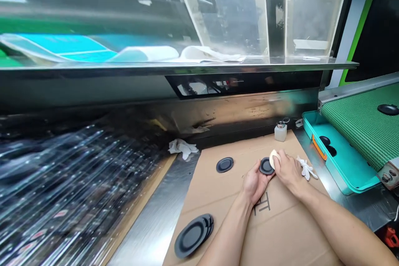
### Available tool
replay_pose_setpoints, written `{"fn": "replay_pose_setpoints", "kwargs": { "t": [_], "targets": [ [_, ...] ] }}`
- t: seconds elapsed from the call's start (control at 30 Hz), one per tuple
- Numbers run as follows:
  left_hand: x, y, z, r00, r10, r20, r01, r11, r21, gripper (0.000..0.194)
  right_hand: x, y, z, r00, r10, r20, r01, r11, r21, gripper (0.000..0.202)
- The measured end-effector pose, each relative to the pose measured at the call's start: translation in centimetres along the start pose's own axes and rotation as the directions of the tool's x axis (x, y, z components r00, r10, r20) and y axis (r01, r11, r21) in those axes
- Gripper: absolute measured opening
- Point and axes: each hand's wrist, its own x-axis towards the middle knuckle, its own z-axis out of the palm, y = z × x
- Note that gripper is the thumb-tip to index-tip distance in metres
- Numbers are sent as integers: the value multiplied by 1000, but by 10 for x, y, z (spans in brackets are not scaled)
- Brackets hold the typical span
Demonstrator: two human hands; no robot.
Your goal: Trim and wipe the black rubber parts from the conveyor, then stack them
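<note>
Disc point(266, 166) lies in the left grip point(257, 185), its rim held between thumb and fingers and its dark face up, to the left of the right grip point(288, 170), which pinches a pale pad point(273, 158) at the disc's right edge; the disc looks round, so no long axis stands out. Just right of the right grip is a white glove point(307, 169), with a bottle point(280, 133) beyond both grips and a lone disc point(225, 165) left of the left one. Farther out, a fanned stack point(189, 239) lies left and bodyward, a tray point(349, 166) right.
</note>
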Motion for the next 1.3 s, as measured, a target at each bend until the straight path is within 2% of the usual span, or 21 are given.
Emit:
{"fn": "replay_pose_setpoints", "kwargs": {
  "t": [0.17,0.3,0.43,0.57,0.67,0.8,0.97,1.13,1.3],
  "targets": [
    [-1,-1,0,1000,-6,15,6,1000,-1,37,-9,-12,8,1000,13,24,-11,998,-60,34],
    [-3,-3,0,999,-32,35,33,999,-27,39,-10,-26,13,998,-51,22,53,995,-84,40],
    [-4,-4,0,1000,-10,-22,11,1000,4,36,-2,-15,4,997,76,22,-73,993,-90,37],
    [-5,-5,-1,999,-21,-35,21,1000,4,34,-4,4,-4,999,28,-25,-27,1000,10,40],
    [-7,-7,1,998,-64,8,65,997,-30,35,-6,15,-6,997,64,-47,-58,990,128,42],
    [-7,-10,5,998,-54,32,56,994,-88,36,-14,7,-6,994,57,-94,-29,960,278,41],
    [-6,-13,3,990,-125,65,132,983,-130,41,-28,-19,2,997,2,76,-13,990,141,42],
    [-2,-12,4,998,-50,43,54,994,-100,38,-12,-17,2,994,111,0,-111,994,-1,48],
    [0,-10,5,999,-26,21,27,997,-68,37,-7,-9,4,1000,-6,-8,6,999,33,50]
  ]
}}
